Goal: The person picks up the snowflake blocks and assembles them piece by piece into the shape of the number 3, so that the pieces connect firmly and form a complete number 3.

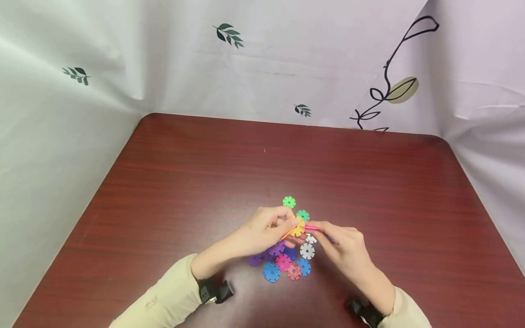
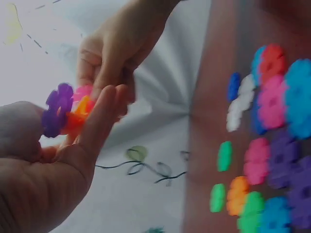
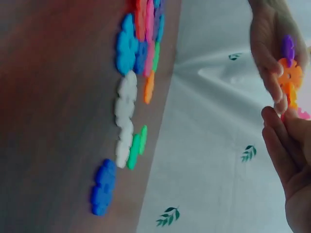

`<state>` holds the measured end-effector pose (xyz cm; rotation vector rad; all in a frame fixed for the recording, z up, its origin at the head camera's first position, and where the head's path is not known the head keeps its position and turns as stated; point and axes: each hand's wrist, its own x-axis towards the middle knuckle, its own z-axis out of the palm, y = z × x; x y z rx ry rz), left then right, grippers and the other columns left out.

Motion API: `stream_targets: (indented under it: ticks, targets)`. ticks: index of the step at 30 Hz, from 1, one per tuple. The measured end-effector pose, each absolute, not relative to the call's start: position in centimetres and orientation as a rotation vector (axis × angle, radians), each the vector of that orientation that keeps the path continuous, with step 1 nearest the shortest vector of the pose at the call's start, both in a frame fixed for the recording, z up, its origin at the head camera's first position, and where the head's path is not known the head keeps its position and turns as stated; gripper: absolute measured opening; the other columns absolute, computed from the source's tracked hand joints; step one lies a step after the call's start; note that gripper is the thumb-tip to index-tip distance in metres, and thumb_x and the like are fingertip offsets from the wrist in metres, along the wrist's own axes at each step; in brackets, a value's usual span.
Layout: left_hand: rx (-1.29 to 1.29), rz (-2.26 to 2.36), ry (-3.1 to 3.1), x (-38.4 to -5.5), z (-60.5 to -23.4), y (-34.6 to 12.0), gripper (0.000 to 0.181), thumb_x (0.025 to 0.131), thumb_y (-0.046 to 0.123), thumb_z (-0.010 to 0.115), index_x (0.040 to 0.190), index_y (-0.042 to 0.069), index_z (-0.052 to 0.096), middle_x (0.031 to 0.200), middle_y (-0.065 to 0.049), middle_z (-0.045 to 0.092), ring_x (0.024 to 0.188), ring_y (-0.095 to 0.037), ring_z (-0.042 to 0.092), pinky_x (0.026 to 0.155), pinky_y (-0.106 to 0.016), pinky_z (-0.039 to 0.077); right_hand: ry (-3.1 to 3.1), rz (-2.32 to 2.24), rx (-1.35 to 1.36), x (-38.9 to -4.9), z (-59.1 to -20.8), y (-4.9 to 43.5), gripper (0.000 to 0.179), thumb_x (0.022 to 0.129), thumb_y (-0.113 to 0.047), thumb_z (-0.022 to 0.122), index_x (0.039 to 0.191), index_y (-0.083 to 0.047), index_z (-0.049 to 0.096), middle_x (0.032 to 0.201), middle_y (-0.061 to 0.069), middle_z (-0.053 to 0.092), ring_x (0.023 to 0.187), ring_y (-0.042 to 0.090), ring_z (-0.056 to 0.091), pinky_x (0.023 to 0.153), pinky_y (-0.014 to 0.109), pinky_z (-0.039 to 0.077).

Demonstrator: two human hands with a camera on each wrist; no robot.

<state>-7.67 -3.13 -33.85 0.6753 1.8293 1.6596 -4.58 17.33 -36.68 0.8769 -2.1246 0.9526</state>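
Observation:
Above the table, my left hand (image 1: 266, 228) holds a small chain of notched plastic snowflake discs. In the right wrist view the chain shows a purple disc (image 3: 288, 47), an orange disc (image 3: 290, 72) and a yellow disc (image 3: 292, 95). My right hand (image 1: 349, 248) pinches a pink disc (image 1: 311, 228) edge-on between thumb and fingers. That pink disc meets the right side of the yellow disc (image 1: 299, 226); whether their notches interlock, I cannot tell. Fingers hide parts of the chain in every view.
Loose discs lie below and around the hands on the dark red wooden table (image 1: 197, 168), among them a light blue disc (image 1: 271, 272), a white disc (image 1: 307, 251) and a green disc (image 1: 289, 202). Pale cloth (image 1: 262, 68) hangs behind and beside the table.

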Motion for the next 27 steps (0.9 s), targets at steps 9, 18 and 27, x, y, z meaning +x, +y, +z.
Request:
stream_targets:
  ticks: [9,18,27]
  targets:
    - [0.774,1.621,1.566,-8.8,-33.8,-3.2,0.025,0.101,0.015,0.04,0.125,0.007,0.041,0.082,-0.018,0.062,0.058,-0.026,0.064,0.056,-0.045,0.055,-2.13,0.979,0.911,-5.4,-36.3,17.3,0.027,0.089,-0.034,0.063,0.084,-0.009,0.073,0.074,0.001,0.071,0.057,0.006,0.062,0.054,0.018,0.05]
    - [0.601,1.677,1.685,-9.2,-34.5,-4.3,0.032,0.101,0.019,0.04,0.125,0.002,0.053,0.085,-0.009,0.057,0.06,-0.016,0.056,0.056,-0.023,0.049,-2.966,0.488,0.561,-5.1,-38.3,21.9,0.04,0.072,-0.04,0.078,0.101,-0.015,0.067,0.096,-0.004,0.065,0.084,0.015,0.063,0.061,0.034,0.052]
    - [0.616,1.612,1.69,-9.3,-34.6,-4.5,0.033,0.095,0.016,0.054,0.127,0.008,0.054,0.08,-0.019,0.062,0.062,-0.021,0.057,0.064,-0.032,0.05,-3.216,0.598,0.394,-5.3,-38.5,21.8,0.027,0.071,-0.027,0.08,0.08,-0.013,0.059,0.072,-0.006,0.053,0.062,0.007,0.049,0.053,0.027,0.041]
